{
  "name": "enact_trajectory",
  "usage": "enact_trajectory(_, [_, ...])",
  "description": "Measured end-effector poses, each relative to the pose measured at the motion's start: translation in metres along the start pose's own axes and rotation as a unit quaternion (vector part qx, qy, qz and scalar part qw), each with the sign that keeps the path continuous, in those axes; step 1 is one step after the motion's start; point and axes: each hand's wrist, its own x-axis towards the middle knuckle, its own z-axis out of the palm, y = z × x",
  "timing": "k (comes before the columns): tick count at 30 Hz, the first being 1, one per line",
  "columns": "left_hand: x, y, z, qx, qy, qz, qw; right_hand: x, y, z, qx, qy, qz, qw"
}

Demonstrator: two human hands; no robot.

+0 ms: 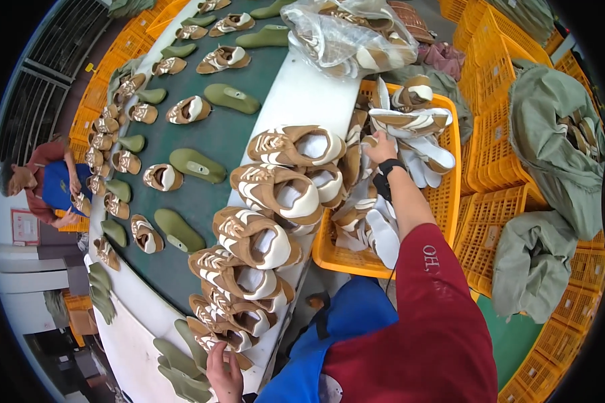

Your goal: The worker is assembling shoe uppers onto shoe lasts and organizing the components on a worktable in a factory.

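My right hand [381, 148] reaches into an orange plastic basket [454, 181] of brown-and-white sneakers. Its fingers are closed at the edge of a sneaker, partly hidden by the pile. Inside the basket another sneaker [410, 122] lies on its side, beside several white soles or linings [383, 236]. Low in the view, my left hand [223, 373] has its fingers apart, beside the nearest sneaker [215, 334] of a row on the white table edge [296, 87]. Fingertips seem to touch that sneaker. Farther up the row, another sneaker [296, 144] rests with its opening facing me.
A green conveyor belt [249, 124] carries sneakers and olive shoe lasts [198, 165]. Loose lasts [181, 366] lie near my left hand. Across the belt a co-worker [44, 178] handles a shoe. A plastic bag of shoes [349, 37] and stacked orange crates [497, 148] stand around.
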Motion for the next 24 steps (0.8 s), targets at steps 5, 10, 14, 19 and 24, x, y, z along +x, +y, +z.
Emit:
enact_trajectory(5, [0.024, 0.023, 0.010, -0.011, -0.039, 0.063, 0.997, -0.082, 0.073, -0.029, 0.102, -0.094, 0.019, 0.990])
enact_trajectory(10, [0.055, 0.063, 0.023, -0.084, -0.056, 0.208, 0.973, -0.185, 0.074, -0.123, 0.479, -0.066, 0.183, 0.856])
enact_trajectory(14, [0.078, 0.100, 0.032, -0.108, -0.114, 0.322, 0.934, -0.227, 0.082, -0.181, 0.570, -0.078, 0.104, 0.811])
enact_trajectory(19, [0.097, 0.141, 0.041, -0.110, -0.120, 0.472, 0.866, -0.258, 0.034, -0.205, 0.614, -0.061, -0.081, 0.782])
enact_trajectory(24, [0.094, 0.136, 0.043, -0.087, -0.061, 0.500, 0.859, -0.261, -0.062, -0.199, 0.448, 0.031, -0.331, 0.830])
